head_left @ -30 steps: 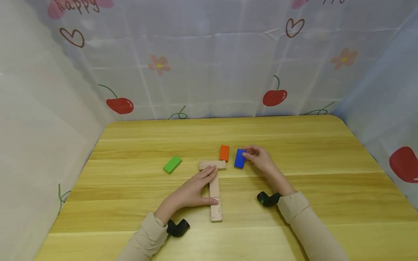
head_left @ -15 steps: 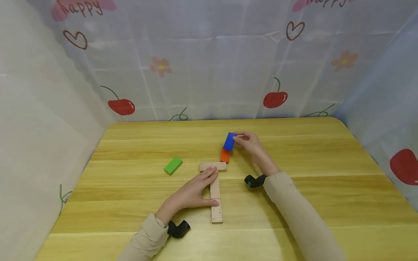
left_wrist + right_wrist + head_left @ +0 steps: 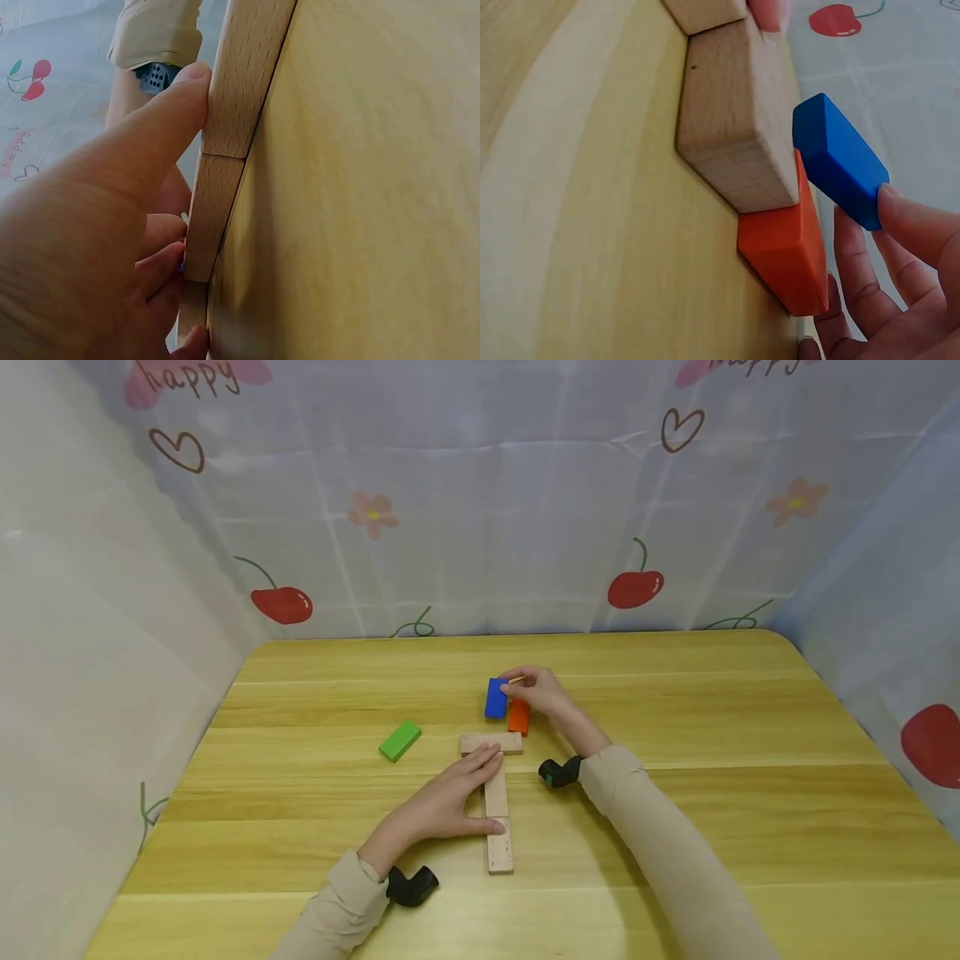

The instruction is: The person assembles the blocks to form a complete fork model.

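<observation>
Three plain wooden blocks form a T on the table: a crosswise block (image 3: 472,742) at the far end, then two lengthwise blocks, the middle block (image 3: 497,795) and the near block (image 3: 501,855). My left hand (image 3: 435,802) lies over them with extended fingers near the T's junction and its thumb on the near block. My right hand (image 3: 546,695) pinches a blue block (image 3: 494,700) between thumb and fingers. In the right wrist view the blue block (image 3: 844,161) is held above table level. An orange block (image 3: 518,718) touches the crosswise block's right end, partly hidden by the right hand.
A green block (image 3: 400,742) lies at an angle left of the T. Black wrist cameras sit under both wrists, the left camera (image 3: 412,887) near the table's front. A printed curtain (image 3: 480,527) stands behind the wooden table (image 3: 712,710).
My right hand has lifted the blue block from right of the orange block and carried it left over it, to behind the crosswise block. The left hand has stayed on the wooden blocks.
</observation>
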Action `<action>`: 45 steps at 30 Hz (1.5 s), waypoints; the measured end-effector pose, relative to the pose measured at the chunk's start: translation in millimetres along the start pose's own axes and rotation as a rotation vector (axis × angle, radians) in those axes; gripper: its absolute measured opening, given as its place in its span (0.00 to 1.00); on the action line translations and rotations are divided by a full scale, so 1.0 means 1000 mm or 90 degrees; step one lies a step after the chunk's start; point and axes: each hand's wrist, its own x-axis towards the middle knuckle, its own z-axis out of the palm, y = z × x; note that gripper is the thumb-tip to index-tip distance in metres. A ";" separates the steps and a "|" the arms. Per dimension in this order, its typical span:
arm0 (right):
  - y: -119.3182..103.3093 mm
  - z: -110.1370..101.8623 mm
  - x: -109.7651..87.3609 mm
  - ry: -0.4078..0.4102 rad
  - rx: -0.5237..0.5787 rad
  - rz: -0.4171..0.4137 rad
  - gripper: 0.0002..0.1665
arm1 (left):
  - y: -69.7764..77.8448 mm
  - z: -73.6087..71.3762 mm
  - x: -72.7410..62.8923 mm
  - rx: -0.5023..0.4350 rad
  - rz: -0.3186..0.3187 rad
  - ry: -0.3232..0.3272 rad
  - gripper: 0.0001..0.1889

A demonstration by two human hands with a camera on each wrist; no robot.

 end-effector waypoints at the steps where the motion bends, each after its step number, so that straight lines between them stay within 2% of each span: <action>1: 0.000 0.001 0.001 -0.004 -0.008 -0.004 0.15 | 0.000 0.000 0.000 0.001 0.002 0.001 0.49; 15: -0.002 0.006 -0.004 -0.072 -0.101 -0.069 0.14 | 0.001 -0.003 0.001 -0.004 0.012 0.005 0.49; 26: -0.002 0.009 -0.006 -0.080 -0.136 -0.082 0.12 | 0.003 -0.004 0.000 -0.004 0.010 0.002 0.49; 31: -0.002 0.010 -0.006 -0.071 -0.202 -0.105 0.12 | 0.004 -0.004 0.001 0.001 0.009 0.002 0.49; 39: -0.002 0.010 -0.005 -0.071 -0.311 -0.176 0.12 | 0.004 -0.003 0.000 0.005 0.006 0.002 0.49; 42: -0.001 0.009 -0.008 -0.072 -0.295 -0.183 0.14 | 0.003 -0.003 0.000 0.002 0.006 0.002 0.49; 45: -0.002 0.006 -0.014 -0.068 -0.250 -0.185 0.18 | 0.002 -0.002 -0.001 0.002 0.004 0.001 0.49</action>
